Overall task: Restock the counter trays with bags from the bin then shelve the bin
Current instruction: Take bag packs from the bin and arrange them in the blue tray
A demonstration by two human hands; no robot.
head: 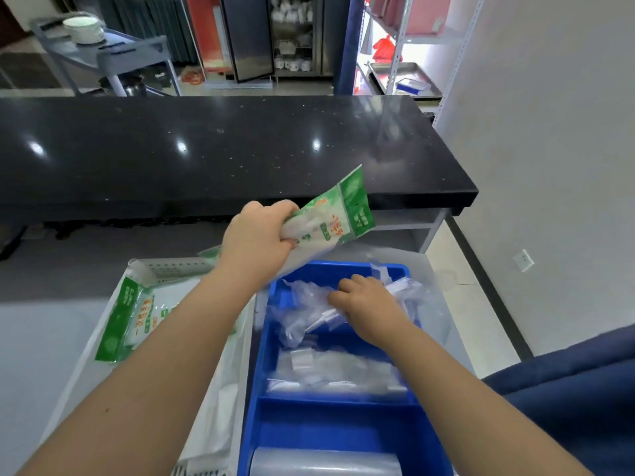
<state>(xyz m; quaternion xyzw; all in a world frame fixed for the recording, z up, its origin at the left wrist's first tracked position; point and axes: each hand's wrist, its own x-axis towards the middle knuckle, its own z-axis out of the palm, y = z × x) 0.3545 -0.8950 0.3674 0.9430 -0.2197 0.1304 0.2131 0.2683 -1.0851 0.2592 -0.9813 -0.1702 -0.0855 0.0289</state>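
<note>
My left hand [256, 238] grips a green-and-white bag [338, 214] and holds it in the air above the far end of the blue bin [330, 424]. My right hand [369, 305] reaches into the bin's far compartment and closes on a loose heap of clear plastic bags [302, 314]. More clear bags [333, 371] lie flat in the middle of the bin, and a clear roll [324, 462] sits at its near end. To the left, a white perforated tray [171, 267] holds another green-and-white bag [132, 321].
A black stone counter [223, 149] runs across behind the tray and bin. A white wall stands to the right, with a metal shelf rack [409, 46] beyond the counter. A grey trolley with stacked plates [86, 29] is at the back left. Blue fabric [584, 389] lies at the lower right.
</note>
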